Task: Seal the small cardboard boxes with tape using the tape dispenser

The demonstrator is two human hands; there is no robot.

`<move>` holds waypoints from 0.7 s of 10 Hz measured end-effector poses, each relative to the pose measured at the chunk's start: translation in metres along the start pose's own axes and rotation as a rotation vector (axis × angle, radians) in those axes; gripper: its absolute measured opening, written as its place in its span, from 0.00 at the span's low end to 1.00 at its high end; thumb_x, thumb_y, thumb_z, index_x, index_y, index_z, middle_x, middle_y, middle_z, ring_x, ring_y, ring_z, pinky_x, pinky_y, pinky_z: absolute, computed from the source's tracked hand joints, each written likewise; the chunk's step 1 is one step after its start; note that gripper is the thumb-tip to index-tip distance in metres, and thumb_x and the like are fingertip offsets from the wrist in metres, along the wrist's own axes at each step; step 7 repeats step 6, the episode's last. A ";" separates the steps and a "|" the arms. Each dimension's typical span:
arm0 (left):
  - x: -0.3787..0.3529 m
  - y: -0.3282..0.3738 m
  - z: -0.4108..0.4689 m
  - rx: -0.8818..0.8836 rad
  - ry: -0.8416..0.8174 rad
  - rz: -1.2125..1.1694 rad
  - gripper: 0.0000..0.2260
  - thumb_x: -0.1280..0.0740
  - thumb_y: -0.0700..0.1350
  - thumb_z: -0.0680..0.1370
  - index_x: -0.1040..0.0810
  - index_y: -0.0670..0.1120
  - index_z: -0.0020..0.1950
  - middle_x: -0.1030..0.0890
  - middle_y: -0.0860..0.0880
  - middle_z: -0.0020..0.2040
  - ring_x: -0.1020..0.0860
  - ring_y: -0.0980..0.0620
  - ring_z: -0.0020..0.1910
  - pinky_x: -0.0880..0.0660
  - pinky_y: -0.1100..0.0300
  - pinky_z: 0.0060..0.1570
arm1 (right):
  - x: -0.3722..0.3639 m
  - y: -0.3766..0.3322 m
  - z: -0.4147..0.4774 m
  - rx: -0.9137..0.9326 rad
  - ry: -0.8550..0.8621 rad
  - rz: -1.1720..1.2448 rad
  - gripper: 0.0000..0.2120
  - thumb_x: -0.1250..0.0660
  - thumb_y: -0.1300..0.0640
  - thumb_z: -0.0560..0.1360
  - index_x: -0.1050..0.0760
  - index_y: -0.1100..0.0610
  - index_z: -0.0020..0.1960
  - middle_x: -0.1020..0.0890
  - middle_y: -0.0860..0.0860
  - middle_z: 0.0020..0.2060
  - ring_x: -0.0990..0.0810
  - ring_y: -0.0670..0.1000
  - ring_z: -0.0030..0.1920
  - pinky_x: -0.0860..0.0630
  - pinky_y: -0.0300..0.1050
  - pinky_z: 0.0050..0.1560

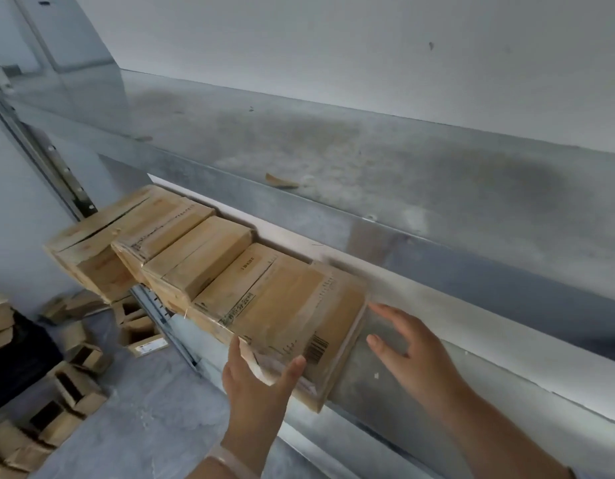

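Nearest box (289, 316) ended a row of taped boxes (181, 247) along the front of the metal shelving (472, 271). Left hand (257, 378) gripped its near corner, thumb on top. Right hand (406, 344) hung spread just beside the free end, seemingly apart from it.

Likely step: seating this box. Best to press it flush to its neighbour and brace the free end.

Brown card, glossy tape, barcode on top. No dispenser in view.

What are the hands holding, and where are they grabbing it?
The left hand grips the nearest cardboard box at its near end, thumb on top. The right hand is open beside it and holds nothing.
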State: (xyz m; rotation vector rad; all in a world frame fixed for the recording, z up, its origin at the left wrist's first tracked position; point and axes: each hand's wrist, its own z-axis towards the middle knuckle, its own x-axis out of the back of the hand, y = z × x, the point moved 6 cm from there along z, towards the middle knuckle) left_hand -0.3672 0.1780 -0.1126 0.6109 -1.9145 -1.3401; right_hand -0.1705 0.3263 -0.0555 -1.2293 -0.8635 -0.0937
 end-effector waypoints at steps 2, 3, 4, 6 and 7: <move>-0.010 0.045 0.005 -1.026 -0.214 0.814 0.37 0.36 0.72 0.66 0.33 0.60 0.72 0.34 0.52 0.74 0.37 0.47 0.74 0.39 0.44 0.70 | -0.009 -0.013 -0.017 -0.121 0.113 -0.072 0.22 0.32 0.48 0.75 0.31 0.38 0.68 0.29 0.33 0.63 0.31 0.38 0.65 0.32 0.43 0.68; -0.022 0.047 0.016 -1.121 -0.358 0.912 0.30 0.37 0.70 0.67 0.28 0.59 0.67 0.27 0.53 0.68 0.30 0.47 0.69 0.32 0.41 0.67 | -0.015 -0.028 -0.029 -0.131 0.175 -0.114 0.22 0.32 0.48 0.76 0.30 0.40 0.68 0.31 0.32 0.62 0.32 0.36 0.63 0.36 0.36 0.66; -0.021 0.051 0.026 -1.142 -0.353 0.926 0.28 0.37 0.70 0.68 0.26 0.57 0.63 0.24 0.52 0.64 0.26 0.46 0.64 0.29 0.41 0.62 | -0.022 -0.040 -0.043 -0.173 0.191 -0.191 0.21 0.34 0.47 0.77 0.31 0.41 0.69 0.33 0.33 0.62 0.35 0.36 0.63 0.42 0.31 0.64; -0.019 0.052 0.043 -1.130 -0.386 1.027 0.30 0.41 0.72 0.69 0.29 0.57 0.65 0.26 0.51 0.64 0.27 0.45 0.64 0.33 0.38 0.66 | -0.027 -0.058 -0.076 -0.221 0.230 -0.404 0.22 0.39 0.41 0.78 0.37 0.36 0.71 0.41 0.30 0.68 0.41 0.37 0.72 0.48 0.29 0.66; -0.019 0.052 0.043 -1.130 -0.386 1.027 0.30 0.41 0.72 0.69 0.29 0.57 0.65 0.26 0.51 0.64 0.27 0.45 0.64 0.33 0.38 0.66 | -0.027 -0.058 -0.076 -0.221 0.230 -0.404 0.22 0.39 0.41 0.78 0.37 0.36 0.71 0.41 0.30 0.68 0.41 0.37 0.72 0.48 0.29 0.66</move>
